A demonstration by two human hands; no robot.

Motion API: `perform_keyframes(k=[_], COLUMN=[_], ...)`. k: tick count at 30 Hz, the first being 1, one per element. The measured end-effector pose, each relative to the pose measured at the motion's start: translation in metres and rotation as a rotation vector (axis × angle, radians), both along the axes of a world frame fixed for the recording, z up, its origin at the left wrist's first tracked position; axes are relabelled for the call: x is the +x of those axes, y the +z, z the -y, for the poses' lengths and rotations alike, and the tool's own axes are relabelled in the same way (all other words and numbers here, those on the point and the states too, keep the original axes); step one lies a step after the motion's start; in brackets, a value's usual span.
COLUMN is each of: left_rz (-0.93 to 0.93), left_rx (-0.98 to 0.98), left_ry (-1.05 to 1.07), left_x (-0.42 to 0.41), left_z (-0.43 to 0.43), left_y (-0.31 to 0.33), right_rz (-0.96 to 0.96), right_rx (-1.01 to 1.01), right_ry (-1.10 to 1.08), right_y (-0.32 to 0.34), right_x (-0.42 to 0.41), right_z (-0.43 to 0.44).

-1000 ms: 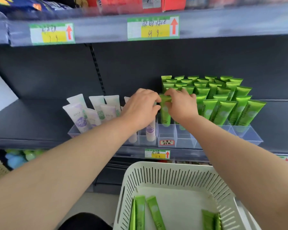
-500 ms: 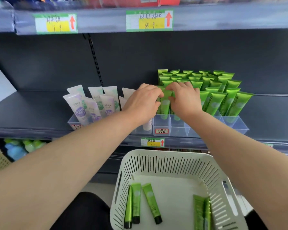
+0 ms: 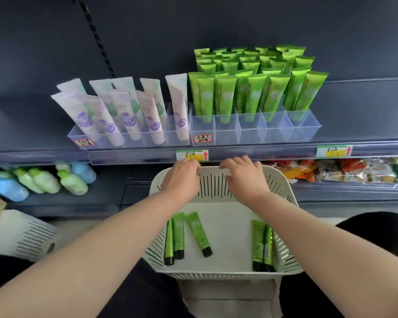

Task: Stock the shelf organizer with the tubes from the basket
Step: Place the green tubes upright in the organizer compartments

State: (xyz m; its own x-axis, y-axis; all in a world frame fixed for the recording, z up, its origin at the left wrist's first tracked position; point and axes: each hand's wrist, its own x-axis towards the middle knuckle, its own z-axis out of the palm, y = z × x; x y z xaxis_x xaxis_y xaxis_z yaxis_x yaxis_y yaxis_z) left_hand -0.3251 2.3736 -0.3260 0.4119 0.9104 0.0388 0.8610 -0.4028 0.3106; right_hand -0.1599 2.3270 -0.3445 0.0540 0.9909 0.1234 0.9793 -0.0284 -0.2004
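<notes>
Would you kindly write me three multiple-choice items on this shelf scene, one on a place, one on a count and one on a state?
1. Where do the white-and-purple tubes stand?
A) left of the shelved green tubes
B) right of them
C) on the shelf below

2. How many loose green tubes does the basket hold?
A) two
B) five
C) nine

3. How do those loose tubes sit?
A) upright
B) lying flat
C) hanging

1 A: they stand on the green block's left.
2 B: three lie left, two right.
3 B: all rest on the basket floor.
</notes>
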Motion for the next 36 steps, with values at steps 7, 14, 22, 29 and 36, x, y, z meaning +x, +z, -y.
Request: perform_keyframes(k=[7,14,22,29,36], left_rz=[-0.193,-0.177,-0.207,-0.322,-0.276], left_rx=[-0.422,-0.474,-0.576,-0.790,-0.735], left_ry=[0.184,0.257,0.196,0.268,0.229], left_x=[-0.014,-0.025,-0.029,-0.011,-0.013], left_z=[0.009,0.016,0.015,0.027,0.032], left_y=[-0.071,-0.113,-0.136,-0.152,-0.163], right_rz=[-0.021,0.131,0.183,0.198,0.043], right_rx=[-0.482,-0.786,-0.691,-0.668,-0.664], right_ry=[0.138,0.305,0.307,0.244,0.040], right_y=[-0.077,-0.129,-0.155,-0.156,-0.168], right_x=[-0.033,-0.069,-0.065,-0.052,-0.036], right_z=[0.019,0.017,0.019,0.012,0.013])
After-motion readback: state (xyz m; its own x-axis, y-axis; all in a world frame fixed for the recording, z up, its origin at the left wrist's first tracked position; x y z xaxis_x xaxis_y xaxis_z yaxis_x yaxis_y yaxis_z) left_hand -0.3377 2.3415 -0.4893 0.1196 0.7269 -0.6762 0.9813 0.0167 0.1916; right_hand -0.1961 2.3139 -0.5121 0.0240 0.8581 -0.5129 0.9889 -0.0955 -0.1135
